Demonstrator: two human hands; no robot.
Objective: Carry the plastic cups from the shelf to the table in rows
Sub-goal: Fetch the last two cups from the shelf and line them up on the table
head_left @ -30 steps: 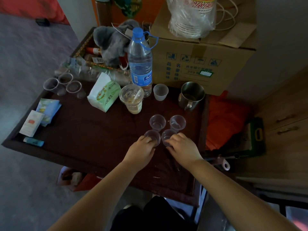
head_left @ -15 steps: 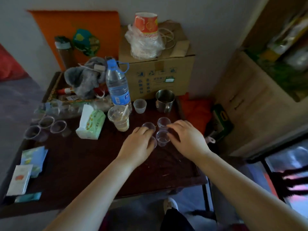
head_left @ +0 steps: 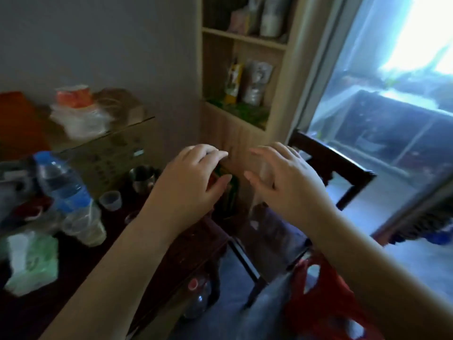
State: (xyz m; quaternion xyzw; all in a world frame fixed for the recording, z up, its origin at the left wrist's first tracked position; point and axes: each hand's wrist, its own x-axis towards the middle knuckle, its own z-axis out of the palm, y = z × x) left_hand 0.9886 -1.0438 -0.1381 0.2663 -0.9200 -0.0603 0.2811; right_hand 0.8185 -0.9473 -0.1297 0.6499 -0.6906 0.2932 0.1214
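Above the bench's right end, the left hand (head_left: 188,185) and right hand (head_left: 289,185) hang level and apart, each grip loose, fingers spread and curled, holding nothing. Both palms face down and forward toward the shelf (head_left: 245,40), a posture that fits a reach for more cups rather than a placing move. On the shelf stand packets and jars, too blurred to name; no cups can be made out among them. One small translucent cup (head_left: 110,200) stands on the bench (head_left: 191,244) near a steel mug (head_left: 142,179); other cups, if any, lie hidden behind the left forearm or lost in blur. A water bottle (head_left: 64,190) and a green tissue pack (head_left: 31,261) crowd the bench's left part, which probably explains why rows would be kept toward its right end. Judged so, the carrying is not yet finished.
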